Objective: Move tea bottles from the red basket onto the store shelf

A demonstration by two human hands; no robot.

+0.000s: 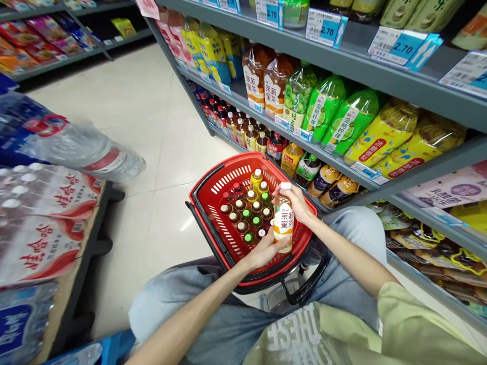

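A tea bottle (283, 219) with a white cap and a white-and-orange label is held upright over the near right part of a red shopping basket (207, 208). My right hand (297, 202) grips it near the cap, and my left hand (266, 248) is closed around its lower part. Inside the basket stand several capped bottles (243, 215) in rows, their caps cream, green, red and white. The held bottle hides some of those on the right. The basket's black handle (304, 284) lies toward my knees.
Drink shelves (236, 91) rise on the right, with large tea bottles (266, 83) and smaller bottles (243, 129) below. On the left, shrink-wrapped water packs (49, 218) sit on a pallet (76, 268). Pale floor tiles (152, 137) run between; snack shelves (49, 35) stand farther back.
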